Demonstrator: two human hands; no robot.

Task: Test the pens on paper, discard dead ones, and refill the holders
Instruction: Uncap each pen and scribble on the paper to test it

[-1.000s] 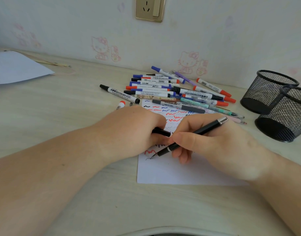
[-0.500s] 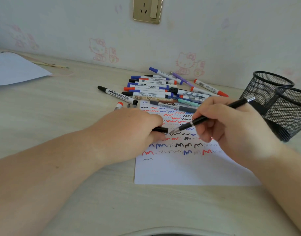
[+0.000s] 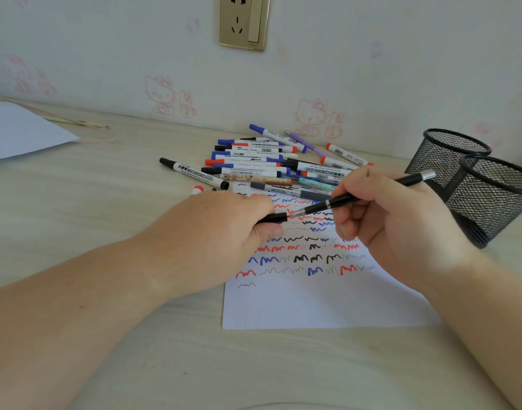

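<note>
Right hand (image 3: 401, 229) had its fingers (image 3: 347, 229) closed around a black pen (image 3: 360, 196), barrel tilted, silver end up toward 2 o'clock, nib down toward 8 o'clock. Left hand (image 3: 224, 229) was curled shut on the black cap (image 3: 273, 218), open end of the cap facing the nib; nib tip sat right at the cap mouth, can't tell if actually inside. Both hands were over the upper half of the test paper (image 3: 318, 303), which lay flat on the table (image 3: 106, 208) and carried rows of red, blue and black squiggles, plus one small faint squiggle alone at the lower left of the marks. Lower part of the sheet was blank. Pile of pens and whiteboard markers (image 3: 259, 164) lay at 12 o'clock from the paper, some overlapping its top edge, caps blue, red, black, one purple pen near the wall. One black-capped whiteboard marker (image 3: 194, 174) lay at the pile's 9 o'clock edge, angled. Two black mesh holders (image 3: 490, 199) were at 3 o'clock from the paper, tipped on their sides, touching each other, just beside the right hand. Another white sheet (image 3: 20, 131) sat at 10 o'clock, well apart. Wall socket (image 3: 243, 22) at 12 o'clock on the wall.
</note>
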